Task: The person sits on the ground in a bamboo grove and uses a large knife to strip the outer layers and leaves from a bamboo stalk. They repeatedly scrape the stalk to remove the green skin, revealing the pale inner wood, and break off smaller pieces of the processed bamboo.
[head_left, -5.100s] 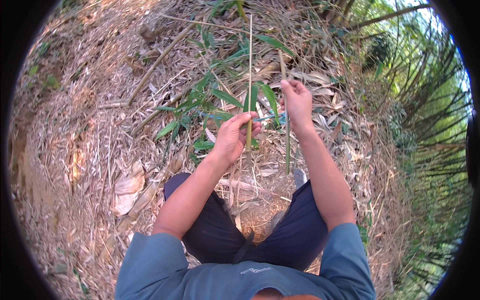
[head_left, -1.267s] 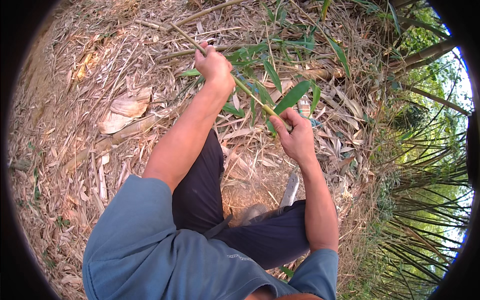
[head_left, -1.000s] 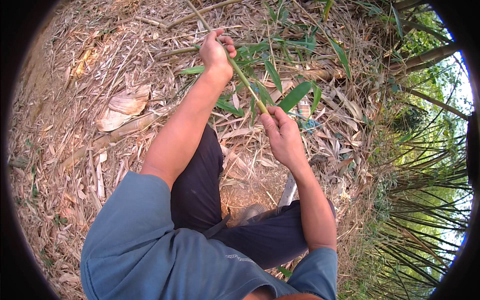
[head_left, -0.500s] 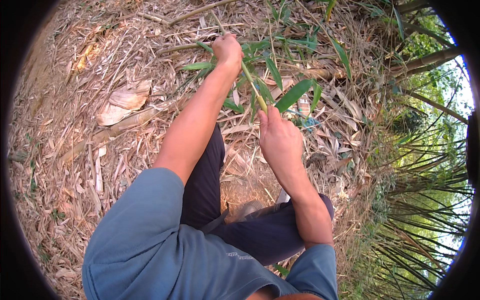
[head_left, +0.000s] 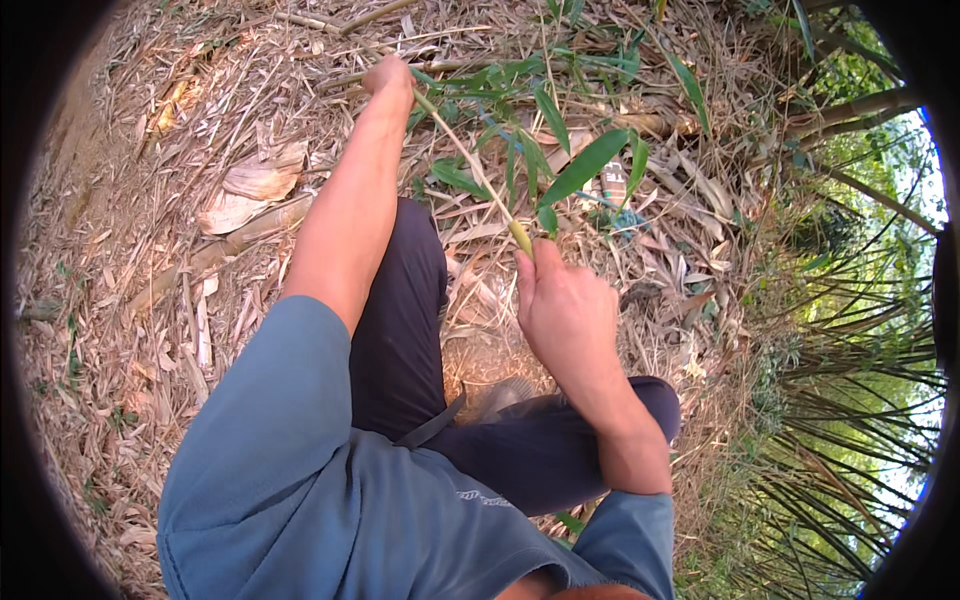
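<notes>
Closed around the green cane (head_left: 426, 104), the left hand (head_left: 388, 75) is turned so that its fingers are largely hidden, while the right hand (head_left: 568, 310) is wrapped firmly about the yellow-green handle (head_left: 520, 237), thumb and forefinger lying toward its front end. Compared with half a second ago, the left hand has moved up and to the left, away from the right, and more of the pale rod (head_left: 470, 160) now shows bare between them. That suggests the cane and rod are sliding along each other, probably with the rod's far part inside the cane, though the left hand hides this. The rod runs obliquely from the handle's front end, just beyond the right fingertips, up to the short length of cane emerging beside the left hand, passing left of a broad green leaf (head_left: 590, 165).
</notes>
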A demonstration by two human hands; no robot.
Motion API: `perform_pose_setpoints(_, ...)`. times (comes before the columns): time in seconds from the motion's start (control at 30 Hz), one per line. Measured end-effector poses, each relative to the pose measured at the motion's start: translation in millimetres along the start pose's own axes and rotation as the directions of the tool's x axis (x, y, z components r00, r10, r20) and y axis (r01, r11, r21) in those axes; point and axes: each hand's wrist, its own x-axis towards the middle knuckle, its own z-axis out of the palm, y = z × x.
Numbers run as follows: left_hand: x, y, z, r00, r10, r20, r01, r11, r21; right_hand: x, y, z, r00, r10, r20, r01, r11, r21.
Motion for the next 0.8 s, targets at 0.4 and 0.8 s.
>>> perform_pose_setpoints(0.4, -145.1, -58.6, 48.8, 0.908, 0.187, 0.375, -0.129, 0.976, -0.174, 56.0, 33.6, 34.5, 0.986, 0.084, -0.146, -0.087, 0.996, -0.011)
perform_pose_setpoints(0.8, -154.6, -10.0, 4.8, 0.797, 0.294, 0.527, -0.023, 0.888, -0.460, 68.0, 54.4, 36.9, 0.922, 0.201, 0.332, -0.379, 0.649, 0.659)
